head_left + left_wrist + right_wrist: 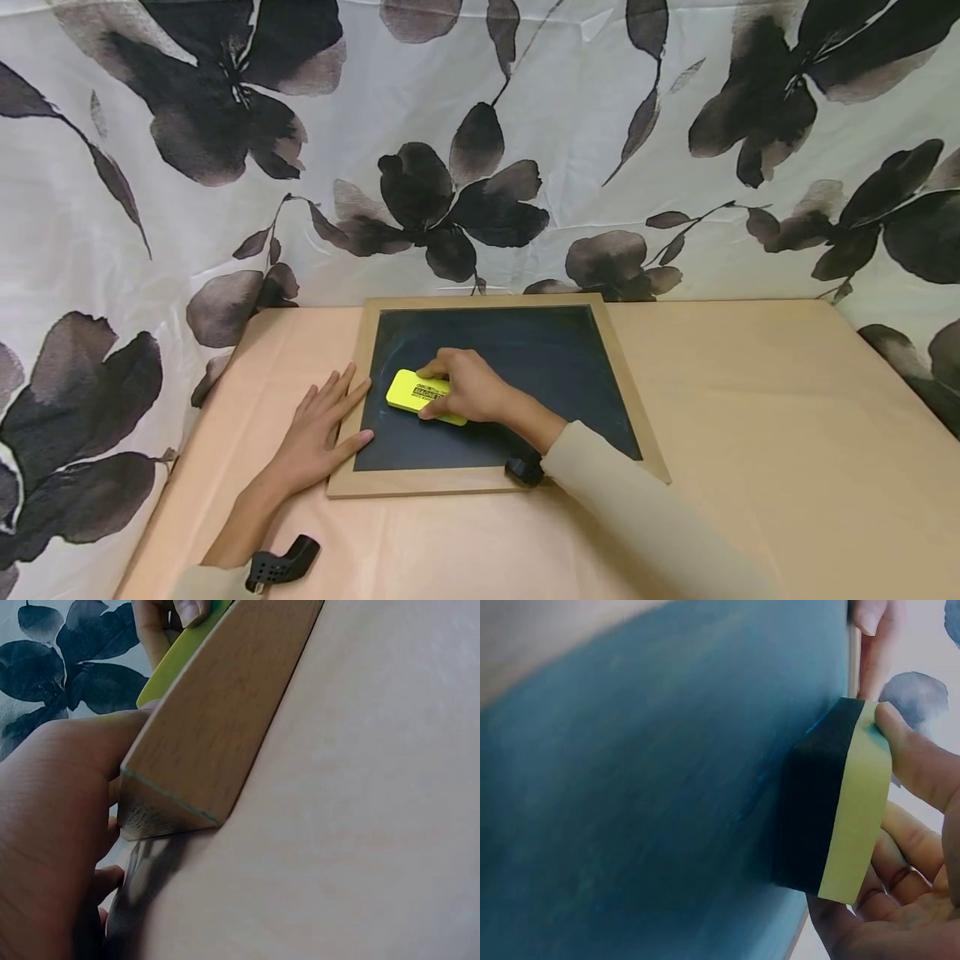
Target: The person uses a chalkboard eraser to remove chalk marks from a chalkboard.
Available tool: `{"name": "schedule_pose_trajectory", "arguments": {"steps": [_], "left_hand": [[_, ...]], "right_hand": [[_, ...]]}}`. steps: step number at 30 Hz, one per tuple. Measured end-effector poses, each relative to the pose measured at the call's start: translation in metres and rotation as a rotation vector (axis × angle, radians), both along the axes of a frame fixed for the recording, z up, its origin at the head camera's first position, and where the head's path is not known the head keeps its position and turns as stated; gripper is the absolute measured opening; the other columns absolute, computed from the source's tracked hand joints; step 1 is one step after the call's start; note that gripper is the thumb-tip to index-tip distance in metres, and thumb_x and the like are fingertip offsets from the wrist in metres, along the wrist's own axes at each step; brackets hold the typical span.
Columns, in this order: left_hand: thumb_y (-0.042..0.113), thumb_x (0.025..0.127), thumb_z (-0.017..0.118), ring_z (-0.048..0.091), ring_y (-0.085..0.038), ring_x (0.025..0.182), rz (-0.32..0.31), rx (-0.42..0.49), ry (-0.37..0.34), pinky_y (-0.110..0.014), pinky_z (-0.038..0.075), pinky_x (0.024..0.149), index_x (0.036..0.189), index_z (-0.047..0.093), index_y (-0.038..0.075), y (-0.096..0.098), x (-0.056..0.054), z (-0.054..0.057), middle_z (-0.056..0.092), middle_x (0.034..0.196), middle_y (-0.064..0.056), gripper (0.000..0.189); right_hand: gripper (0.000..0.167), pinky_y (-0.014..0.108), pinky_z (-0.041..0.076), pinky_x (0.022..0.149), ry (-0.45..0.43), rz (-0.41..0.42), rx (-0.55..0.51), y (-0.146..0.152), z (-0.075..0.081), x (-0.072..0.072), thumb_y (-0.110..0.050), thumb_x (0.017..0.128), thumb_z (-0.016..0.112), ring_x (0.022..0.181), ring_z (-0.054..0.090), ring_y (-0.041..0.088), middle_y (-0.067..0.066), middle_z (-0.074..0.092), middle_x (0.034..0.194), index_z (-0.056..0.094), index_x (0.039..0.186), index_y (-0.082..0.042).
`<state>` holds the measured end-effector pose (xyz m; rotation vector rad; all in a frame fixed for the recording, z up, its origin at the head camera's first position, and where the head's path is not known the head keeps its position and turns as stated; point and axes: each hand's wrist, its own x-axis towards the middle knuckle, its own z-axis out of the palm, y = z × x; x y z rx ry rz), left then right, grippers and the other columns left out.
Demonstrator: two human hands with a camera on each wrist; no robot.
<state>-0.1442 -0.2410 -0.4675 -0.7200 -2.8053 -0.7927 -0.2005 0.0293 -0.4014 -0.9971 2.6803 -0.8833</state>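
A small chalkboard with a light wooden frame lies on the table. My right hand holds a yellow eraser by its edges, over the left part of the dark surface. In the right wrist view the black felt side of the eraser faces the board, with thumb and fingers on its yellow body. My left hand rests with fingers extended along the left side of the frame, thumb across it. The left wrist view shows the wooden frame's corner beside that thumb.
The table has a pale peach covering. Behind it and to the left hangs white cloth printed with dark flowers. A black wrist camera sits on my left wrist; another dark device at my right wrist overlaps the frame's near edge.
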Motion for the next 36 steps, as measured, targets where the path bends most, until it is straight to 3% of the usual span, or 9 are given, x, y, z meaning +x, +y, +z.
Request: {"name": "schedule_pose_trajectory", "arguments": {"steps": [10, 16, 28, 36], "left_hand": [[0.039, 0.088, 0.066, 0.015, -0.042, 0.141, 0.006, 0.009, -0.001, -0.06, 0.007, 0.11, 0.147, 0.04, 0.011, -0.001, 0.004, -0.003, 0.021, 0.156, -0.017, 0.07], [0.04, 0.088, 0.066, 0.015, -0.042, 0.141, 0.002, 0.019, 0.007, -0.06, 0.006, 0.11, 0.147, 0.04, 0.012, 0.0, 0.003, -0.003, 0.022, 0.156, -0.017, 0.071], [0.039, 0.088, 0.067, 0.016, -0.042, 0.141, -0.011, 0.02, 0.014, -0.061, 0.007, 0.11, 0.148, 0.039, 0.012, 0.002, 0.0, -0.001, 0.021, 0.156, -0.018, 0.071], [0.038, 0.088, 0.067, 0.016, -0.042, 0.141, -0.008, 0.02, 0.01, -0.061, 0.006, 0.11, 0.148, 0.038, 0.013, 0.003, 0.0, -0.001, 0.021, 0.156, -0.018, 0.071]], "right_hand": [[0.055, 0.024, 0.042, 0.068, -0.102, 0.048, 0.035, 0.005, 0.003, 0.002, -0.029, 0.075, 0.083, 0.079, 0.049, 0.012, -0.004, 0.055, 0.093, 0.065, 0.124, -0.01], [0.055, 0.024, 0.044, 0.067, -0.109, 0.064, 0.052, 0.027, 0.003, 0.004, -0.03, 0.073, 0.084, 0.077, 0.049, 0.012, -0.007, 0.053, 0.09, 0.066, 0.123, -0.013], [0.057, 0.031, 0.044, 0.071, -0.063, -0.134, 0.058, 0.118, 0.003, 0.007, -0.033, 0.074, 0.083, 0.081, 0.05, 0.015, -0.005, 0.057, 0.094, 0.066, 0.124, -0.012], [0.058, 0.031, 0.045, 0.072, -0.019, -0.207, 0.087, 0.161, 0.004, 0.016, -0.03, 0.076, 0.082, 0.085, 0.052, 0.017, -0.001, 0.058, 0.099, 0.064, 0.125, -0.005]]}}
